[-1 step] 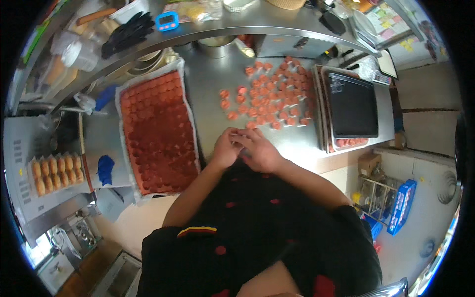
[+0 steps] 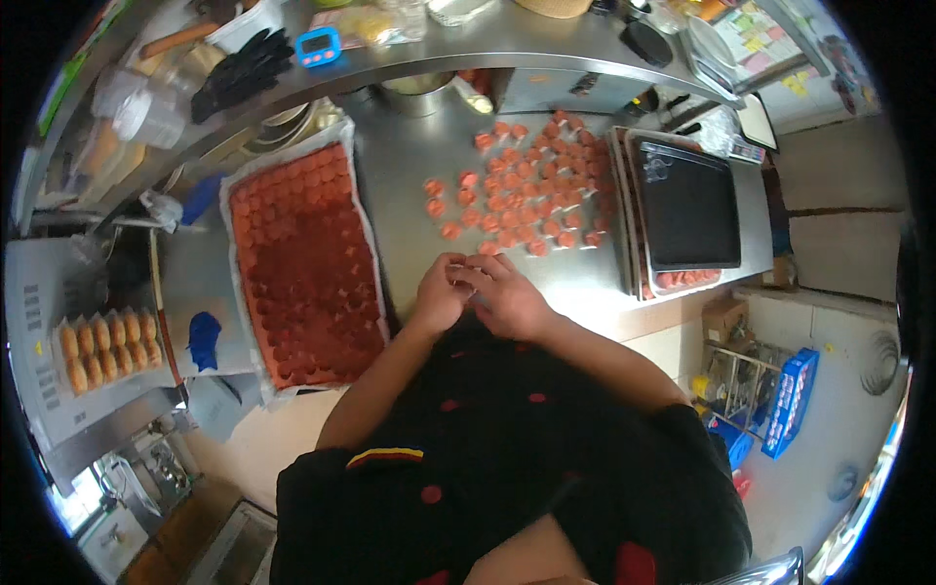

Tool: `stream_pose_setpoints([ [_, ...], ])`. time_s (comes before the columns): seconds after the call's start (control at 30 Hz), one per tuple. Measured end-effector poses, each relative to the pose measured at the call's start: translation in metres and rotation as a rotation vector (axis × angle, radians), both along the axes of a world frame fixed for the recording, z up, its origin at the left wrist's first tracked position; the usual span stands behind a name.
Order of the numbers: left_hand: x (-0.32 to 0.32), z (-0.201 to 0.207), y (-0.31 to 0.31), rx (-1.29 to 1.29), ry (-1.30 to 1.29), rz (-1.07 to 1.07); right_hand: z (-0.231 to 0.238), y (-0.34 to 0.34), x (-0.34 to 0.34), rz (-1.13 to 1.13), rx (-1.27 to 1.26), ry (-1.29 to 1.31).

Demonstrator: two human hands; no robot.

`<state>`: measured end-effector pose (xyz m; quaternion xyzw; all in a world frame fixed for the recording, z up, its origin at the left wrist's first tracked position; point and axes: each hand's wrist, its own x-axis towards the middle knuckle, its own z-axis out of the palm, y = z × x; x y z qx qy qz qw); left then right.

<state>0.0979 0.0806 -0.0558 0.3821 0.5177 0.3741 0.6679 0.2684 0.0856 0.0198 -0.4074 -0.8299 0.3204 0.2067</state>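
My left hand [image 2: 441, 294] and my right hand [image 2: 508, 300] meet just in front of my dark jacket, at the counter's near edge. Both have their fingers bent and pressed together at the tips. Whatever they pinch is hidden between them. Beyond my fingertips lie many small reddish rounds [image 2: 524, 187], some with clear, shiny film around them. To the left of my hands a large red sheet [image 2: 310, 258] rests on white lining paper. Round shapes cover its far end, and round marks pit its near part.
Stacked trays, a black one [image 2: 685, 210] on top, stand right of the rounds. A metal pot [image 2: 417, 96] sits at the back under a steel shelf [image 2: 468, 54] holding a blue timer [image 2: 318, 46]. Wrapped golden-brown pastries [image 2: 109, 349] lie far left, near a blue cloth [image 2: 204, 340].
The whole view has shifted a little, so everything sits slightly farther left. My hands stay together in the same pose.
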Motion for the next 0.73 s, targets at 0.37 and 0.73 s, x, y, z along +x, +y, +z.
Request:
stream_pose_setpoints([
  [0.37, 0.028, -0.005, 0.044, -0.03, 0.03, -0.136, -0.019, 0.02, 0.135, -0.619, 0.096, 0.13],
  [0.73, 0.0, -0.08, 0.095, 0.573, 1.132, -0.229, -0.074, 0.013, 0.391, -1.143, -0.111, -0.494],
])
